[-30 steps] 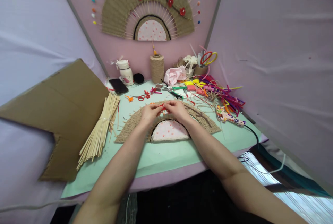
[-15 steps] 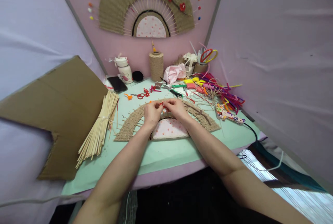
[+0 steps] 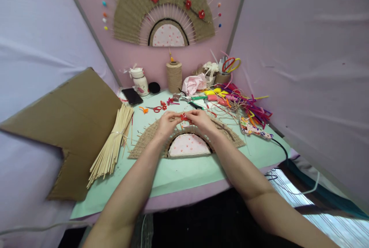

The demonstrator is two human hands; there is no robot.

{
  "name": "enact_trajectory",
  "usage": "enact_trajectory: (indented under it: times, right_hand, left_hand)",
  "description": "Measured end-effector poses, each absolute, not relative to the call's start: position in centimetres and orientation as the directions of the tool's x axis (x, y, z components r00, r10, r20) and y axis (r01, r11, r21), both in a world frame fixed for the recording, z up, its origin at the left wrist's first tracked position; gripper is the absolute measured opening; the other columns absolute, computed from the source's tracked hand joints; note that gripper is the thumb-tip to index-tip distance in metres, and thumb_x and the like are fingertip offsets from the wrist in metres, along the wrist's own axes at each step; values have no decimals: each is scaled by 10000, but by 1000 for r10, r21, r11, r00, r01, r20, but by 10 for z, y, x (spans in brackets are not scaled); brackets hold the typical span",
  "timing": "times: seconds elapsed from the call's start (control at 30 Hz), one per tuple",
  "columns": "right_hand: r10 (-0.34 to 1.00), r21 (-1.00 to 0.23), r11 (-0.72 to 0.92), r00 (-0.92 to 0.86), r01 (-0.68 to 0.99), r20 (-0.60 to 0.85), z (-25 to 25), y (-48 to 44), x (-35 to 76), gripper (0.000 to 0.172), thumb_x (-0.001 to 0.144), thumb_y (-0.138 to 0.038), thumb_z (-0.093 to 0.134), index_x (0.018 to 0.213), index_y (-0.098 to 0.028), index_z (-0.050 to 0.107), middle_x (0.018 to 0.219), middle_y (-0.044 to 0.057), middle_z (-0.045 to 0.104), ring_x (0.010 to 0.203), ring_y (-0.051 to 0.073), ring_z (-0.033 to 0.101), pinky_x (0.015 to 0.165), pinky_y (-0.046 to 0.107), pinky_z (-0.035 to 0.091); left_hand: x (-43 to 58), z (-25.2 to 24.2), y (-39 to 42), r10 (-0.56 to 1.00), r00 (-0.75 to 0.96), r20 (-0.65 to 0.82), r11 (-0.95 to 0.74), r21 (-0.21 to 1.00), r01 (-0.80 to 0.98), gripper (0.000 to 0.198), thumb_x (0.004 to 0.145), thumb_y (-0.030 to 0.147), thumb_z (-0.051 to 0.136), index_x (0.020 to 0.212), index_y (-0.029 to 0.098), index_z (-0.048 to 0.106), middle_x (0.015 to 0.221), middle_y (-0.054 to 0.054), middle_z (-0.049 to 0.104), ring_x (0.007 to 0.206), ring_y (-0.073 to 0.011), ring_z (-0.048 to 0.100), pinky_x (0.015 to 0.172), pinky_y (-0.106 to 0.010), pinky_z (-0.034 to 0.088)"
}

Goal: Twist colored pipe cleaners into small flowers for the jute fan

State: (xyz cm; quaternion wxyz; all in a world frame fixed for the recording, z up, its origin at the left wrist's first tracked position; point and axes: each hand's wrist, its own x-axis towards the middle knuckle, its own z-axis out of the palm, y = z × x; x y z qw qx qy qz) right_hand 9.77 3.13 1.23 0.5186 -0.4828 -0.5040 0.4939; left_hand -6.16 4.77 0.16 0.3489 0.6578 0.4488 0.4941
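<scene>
Between my two hands, over the upper middle of a woven fan, is a small red flower (image 3: pixel 183 116). My left hand (image 3: pixel 169 122) pinches it from the left, fingertips closed. From the other side my right hand (image 3: pixel 199 119) has its fingers closed on the same flower. Beneath them the fan (image 3: pixel 147 138) lies flat on the table, woven of brown twine over thin sticks. Its half-round centre panel (image 3: pixel 189 145) is white with pink dots and edged in black. A brown twig shape (image 3: pixel 226 129) lies along the fan's right part.
A bundle of thin sticks (image 3: pixel 112 144) and a cardboard sheet (image 3: pixel 72 125) are at the left. Red scissors (image 3: pixel 157 109), pliers (image 3: pixel 196 105) and a twine spool (image 3: pixel 174 77) lie behind the fan. A patterned glue gun (image 3: pixel 255 129) with a cord lies right. A finished fan (image 3: pixel 129 17) hangs above.
The camera view has tilted up slightly. My hands have drawn a little apart, and more of the red flower shows between my fingertips.
</scene>
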Motion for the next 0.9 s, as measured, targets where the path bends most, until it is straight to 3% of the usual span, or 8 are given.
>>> enact_trajectory:
  times: [0.13, 0.43, 0.57, 0.67, 0.9]
  right_hand:
    - [999, -999, 28, -17, -29, 29, 15, 30, 98, 210, 603, -343, 701, 673, -147, 675, 602, -5, 613, 488, 71, 449, 481, 211, 371]
    - [996, -993, 74, -43, -90, 78, 10, 35, 97, 332, 714, -492, 616, 722, -160, 623, 618, -3, 594, 550, 99, 519, 554, 235, 446]
    - [969, -967, 245, 12, 66, 247, 13, 32, 92, 341, 669, -409, 694, 889, -168, 594, 786, 25, 644, 710, 135, 590, 668, 264, 486]
    - [930, -915, 357, 20, 186, 367, 10, 31, 90, 359, 677, -367, 692, 949, -174, 559, 813, 25, 633, 701, 133, 585, 656, 267, 485]
    - [911, -875, 397, -7, 278, 411, 7, 30, 89, 234, 716, -313, 630, 894, -174, 563, 800, 27, 630, 680, 132, 591, 648, 274, 496]
  left_hand:
    - [-59, -5, 49, 897, 130, 423, -443, 856, 267, 126, 659, 291, 713, 741, 195, 710, 881, -45, 608, 884, -166, 572, 833, -297, 434]
    - [-56, -10, 51, 911, 97, 400, -411, 876, 251, 86, 680, 255, 652, 707, 175, 670, 816, -33, 635, 818, -159, 584, 815, -304, 447]
    - [-55, -13, 52, 910, 38, 413, -409, 875, 259, 88, 689, 249, 641, 707, 166, 664, 814, -36, 629, 825, -160, 580, 806, -297, 450]
    - [-54, -13, 50, 881, 0, 473, -451, 840, 300, 82, 699, 242, 633, 716, 168, 666, 849, -44, 609, 853, -161, 578, 780, -288, 461]
    - [-53, -8, 42, 762, 73, 644, -577, 622, 529, 61, 737, 200, 614, 745, 175, 669, 895, -64, 596, 908, -193, 548, 812, -347, 453]
